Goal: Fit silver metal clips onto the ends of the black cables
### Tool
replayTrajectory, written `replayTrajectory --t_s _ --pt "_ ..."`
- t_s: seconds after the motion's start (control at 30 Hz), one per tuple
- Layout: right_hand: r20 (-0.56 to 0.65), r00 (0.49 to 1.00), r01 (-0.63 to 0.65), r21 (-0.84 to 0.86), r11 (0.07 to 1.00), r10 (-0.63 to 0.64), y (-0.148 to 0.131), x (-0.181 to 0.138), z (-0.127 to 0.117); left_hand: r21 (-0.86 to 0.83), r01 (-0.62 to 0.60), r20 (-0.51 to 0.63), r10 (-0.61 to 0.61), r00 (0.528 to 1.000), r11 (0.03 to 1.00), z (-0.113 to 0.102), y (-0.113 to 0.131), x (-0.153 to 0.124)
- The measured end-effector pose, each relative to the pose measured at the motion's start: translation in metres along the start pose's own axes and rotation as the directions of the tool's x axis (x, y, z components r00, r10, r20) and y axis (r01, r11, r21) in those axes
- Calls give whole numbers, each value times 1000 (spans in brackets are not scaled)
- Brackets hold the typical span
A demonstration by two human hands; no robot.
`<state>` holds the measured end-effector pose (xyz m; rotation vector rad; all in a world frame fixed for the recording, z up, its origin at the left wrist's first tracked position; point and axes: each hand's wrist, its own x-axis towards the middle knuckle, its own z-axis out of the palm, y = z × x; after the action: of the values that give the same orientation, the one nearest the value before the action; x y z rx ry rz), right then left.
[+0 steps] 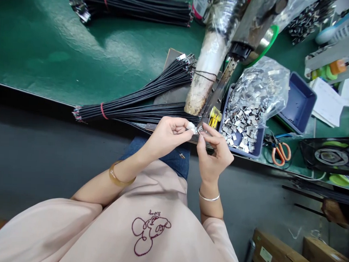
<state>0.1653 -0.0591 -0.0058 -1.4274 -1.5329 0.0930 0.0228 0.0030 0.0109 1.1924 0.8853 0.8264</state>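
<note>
My left hand [176, 133] is closed in a pinch at the table's front edge, with a white covering [191, 126] on a fingertip. What it grips is too small to make out. Facing it, my right hand [215, 149] pinches a small shiny metal piece [200, 129], and the fingertips of both hands nearly meet. Just behind them lies a fanned bundle of black cables [129, 102], tied with a red band [104, 111]. A blue tray [258, 143] of small metal connector shells [243, 125] stands right of my right hand.
Above my hands hang a plastic-wrapped tube [207, 67] and a grey tool with a metal shaft [222, 81]. A yellow item [215, 118] sits beside the tray. Orange-handled cutters [281, 153], another blue tray [300, 99] and a second cable bundle [138, 7] lie on the green table [51, 58].
</note>
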Motion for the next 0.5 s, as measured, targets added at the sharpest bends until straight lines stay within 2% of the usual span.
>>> replayTrajectory --t_s 0.27,0.5 --pt "-1 997 82 -11 997 -82 -6 6 -4 -16 7 3 -7 1000 1000 -2 2 0" --pt "39 998 43 72 996 -46 -2 -2 -7 -1 74 47 -74 996 997 -2 2 -2"
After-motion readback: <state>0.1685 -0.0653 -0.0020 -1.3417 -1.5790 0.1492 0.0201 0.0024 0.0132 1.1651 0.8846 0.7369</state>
